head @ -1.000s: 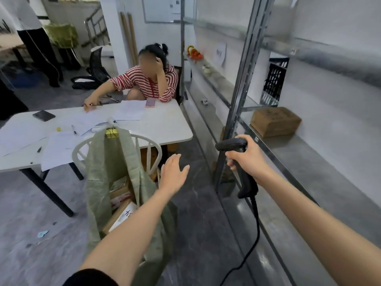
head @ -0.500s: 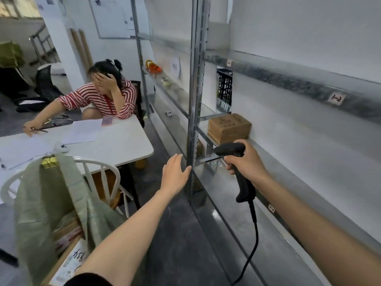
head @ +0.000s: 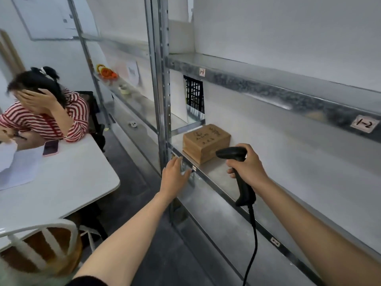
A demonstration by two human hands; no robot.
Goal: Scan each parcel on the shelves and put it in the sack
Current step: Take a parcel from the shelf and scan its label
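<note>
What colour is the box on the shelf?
The box is plain brown cardboard with dark scribbles on top, seen best in the head view.

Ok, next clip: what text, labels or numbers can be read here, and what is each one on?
"1-2": right tag on the upper shelf rail.
"1-1", likely: left tag, same rail.
Handwriting on the cardboard parcel: blurred, unreadable.
Too small: far lower-rail tag and near lower-rail tag.
Blurred: paper sheet on the far shelf.
</note>
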